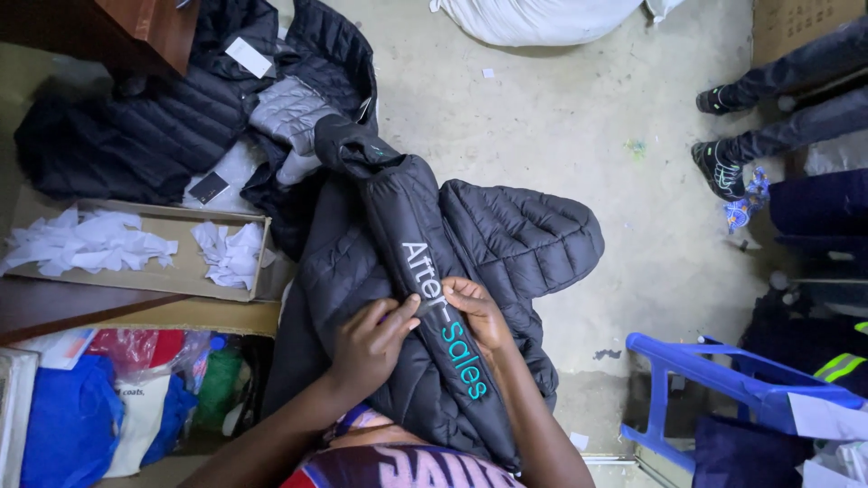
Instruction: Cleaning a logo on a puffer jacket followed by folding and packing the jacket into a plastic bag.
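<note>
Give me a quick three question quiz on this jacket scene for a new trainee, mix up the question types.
1. True or false: both hands touch the black quilted jacket.
2. Multiple choice: what lies in the cardboard tray at the left? A) white crumpled paper B) shoes C) bottles
3. Fill in: the plastic stool at the lower right is ____ in colour.

Key
1. True: the left hand and right hand press on the lettered sleeve.
2. A, the white crumpled paper.
3. Blue.
</note>
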